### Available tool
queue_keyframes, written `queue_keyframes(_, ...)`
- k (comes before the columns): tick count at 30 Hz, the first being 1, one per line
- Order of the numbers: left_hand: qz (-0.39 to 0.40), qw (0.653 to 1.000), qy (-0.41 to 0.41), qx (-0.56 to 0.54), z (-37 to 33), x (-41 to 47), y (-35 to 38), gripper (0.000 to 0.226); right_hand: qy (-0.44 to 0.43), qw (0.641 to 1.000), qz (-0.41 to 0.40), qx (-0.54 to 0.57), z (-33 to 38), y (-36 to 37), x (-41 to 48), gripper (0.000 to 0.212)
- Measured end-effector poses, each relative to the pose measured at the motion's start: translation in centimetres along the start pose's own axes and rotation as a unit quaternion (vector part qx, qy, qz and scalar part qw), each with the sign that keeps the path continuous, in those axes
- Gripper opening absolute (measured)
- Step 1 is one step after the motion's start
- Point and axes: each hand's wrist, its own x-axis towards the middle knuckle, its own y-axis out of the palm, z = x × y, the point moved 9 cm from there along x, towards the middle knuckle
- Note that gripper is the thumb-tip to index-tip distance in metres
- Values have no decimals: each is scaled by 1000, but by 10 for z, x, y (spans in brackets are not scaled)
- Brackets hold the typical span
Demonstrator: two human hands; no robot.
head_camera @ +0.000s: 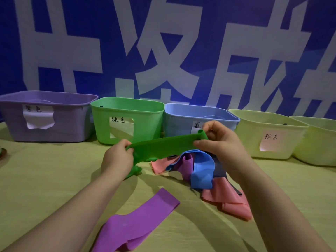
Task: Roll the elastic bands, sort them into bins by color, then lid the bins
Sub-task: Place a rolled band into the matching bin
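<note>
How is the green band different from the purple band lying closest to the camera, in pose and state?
The green band is held in the air between the left hand and right hand; the purple band lies untouched on the tablecloth. The green band's right end is curling into a roll; the purple band lies flat. Both are wide elastic loops.

Blue banner wall with large white characters spans 9 to 3 o'clock. Yellow-green tablecloth, slightly wrinkled, covers the surface toward 6 o'clock. Lighting dim, bluish.

Bins in row behind loose bands on table.
</note>
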Motion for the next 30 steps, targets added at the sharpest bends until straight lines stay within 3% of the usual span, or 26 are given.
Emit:
queue_keyframes(4, 23, 999, -45, 15, 13, 2, 2, 26, -37, 999, -30, -24, 8, -4, -2, 23)
queue_keyframes(6, 35, 999, -21, 15, 6, -1, 4, 36, -57, 996, -51, -54, 13, -6, -4, 23)
queue_keyframes(10, -13, 980, 187, -65, -54, -34, -8, 43, -103, 974, -63, -191, 16, 4, -7, 32)
queue_keyframes(12, 3, 946, 290, -145, -85, -60, -11, 34, -125, 961, -45, -243, 13, 16, -9, 34)
queue_keyframes(14, 53, 915, 331, -224, -99, -78, -9, 29, -142, 946, -16, -289, 10, 31, -13, 31)
queue_keyframes(18, 131, 895, 284, -319, -98, -78, 0, 20, -155, 927, 16, -340, 9, 47, -18, 29)
queue_keyframes(23, 132, 910, 255, -300, -91, -67, 3, 32, -157, 913, 26, -375, 10, 51, -19, 37)
queue_keyframes(30, 160, 904, 240, -315, -90, -66, 6, 29, -160, 919, 15, -360, 10, 45, -17, 33)
